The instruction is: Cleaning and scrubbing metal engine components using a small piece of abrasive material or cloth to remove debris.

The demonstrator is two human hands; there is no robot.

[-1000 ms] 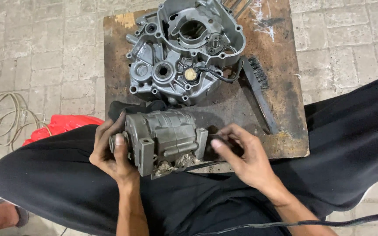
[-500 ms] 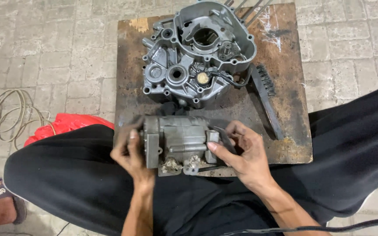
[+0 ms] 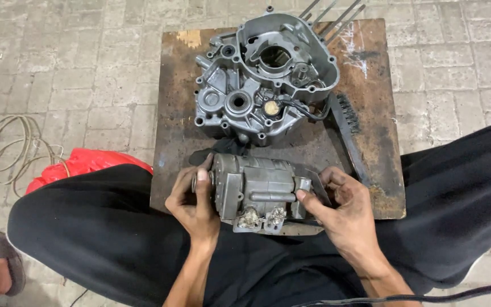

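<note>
Grey engine block (image 3: 257, 190) gripped at both ends, being turned for inspection
Left hand (image 3: 193, 203) fingers wrap one end, right hand (image 3: 345, 213) fingers pinch the other; next needs firm regrip, crankcase (image 3: 262, 77) beyond fingertips

The far half of the wooden board (image 3: 171, 119) is taken up by the grey engine crankcase (image 3: 262, 79), with long studs (image 3: 328, 14) sticking out past its far edge. To its right a black brush (image 3: 348, 128) lies along the board, leaving only a narrow bare strip beyond it. The near edge is blocked by the metal cylinder block (image 3: 257, 190) (a hand on each side). The left strip of board lies open.
</note>
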